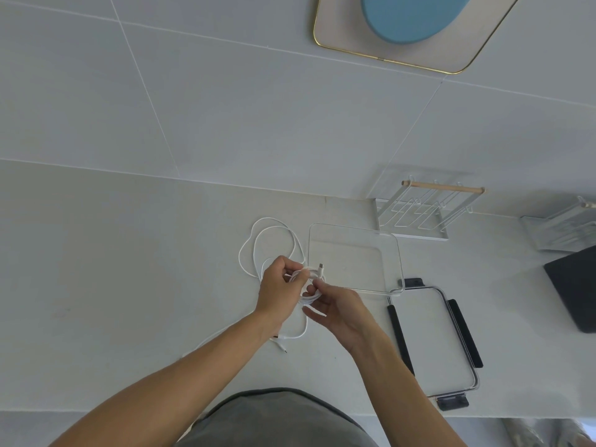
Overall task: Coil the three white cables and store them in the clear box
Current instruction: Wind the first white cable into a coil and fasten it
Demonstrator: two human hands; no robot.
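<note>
- The pale grey-white table [113, 269] runs the full width of the view and meets a wall of large light grey tiles [225, 108] with thin grout lines along its far edge.
- High on the wall hangs a rounded-corner panel with a thin gold rim [338, 43], and a blue oval shape [409, 17] sits inside it.
- No brand, label or writing can be read anywhere.
- The left hand [279, 293] has its grip curled around a small coil of thin white cable [311, 275], whose plug end [321, 266] points toward the box.
- The right hand [338, 309] holds the same coil from the near side, thumb and fingers pinched around its loops.
- More loose white cable loops [267, 233] lie on the table just beyond the left hand, and another strand [293, 337] trails under the wrists.
- The clear rectangular plastic box [400, 253] stands just right of the hands, its inside bare.
- Its clear lid with black clip handles [459, 330] lies flat near the front edge, touching the box corner.
- A white wire rack with a wooden bar [419, 208] stands behind the box against the wall; a second rack [561, 230] and a dark flat object [574, 285] sit farther right.
- Bare table stretches left of the cables.
</note>
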